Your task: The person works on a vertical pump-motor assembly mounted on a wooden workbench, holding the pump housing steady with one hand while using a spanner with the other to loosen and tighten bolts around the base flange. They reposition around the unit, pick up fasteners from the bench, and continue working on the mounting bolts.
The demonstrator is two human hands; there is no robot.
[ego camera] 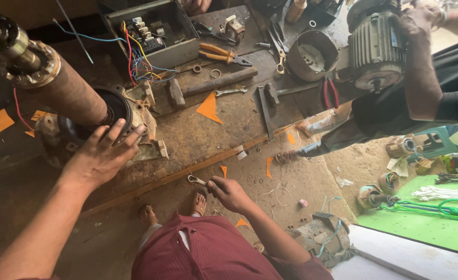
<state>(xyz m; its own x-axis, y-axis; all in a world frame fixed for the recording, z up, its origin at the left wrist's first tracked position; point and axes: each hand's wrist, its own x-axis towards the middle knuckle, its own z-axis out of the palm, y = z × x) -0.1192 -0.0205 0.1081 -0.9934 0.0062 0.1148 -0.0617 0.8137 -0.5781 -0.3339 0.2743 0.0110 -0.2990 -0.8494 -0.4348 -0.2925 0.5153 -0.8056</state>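
Right hand (230, 193) gripping small spanner (196, 180), open left hand (102, 155) flat against motor housing (83, 129)

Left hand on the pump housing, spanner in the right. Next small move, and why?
Probably bring the spanner up to the pump housing. The right hand holds it below the bench edge, away from the work, while the left hand already rests flat on the housing.
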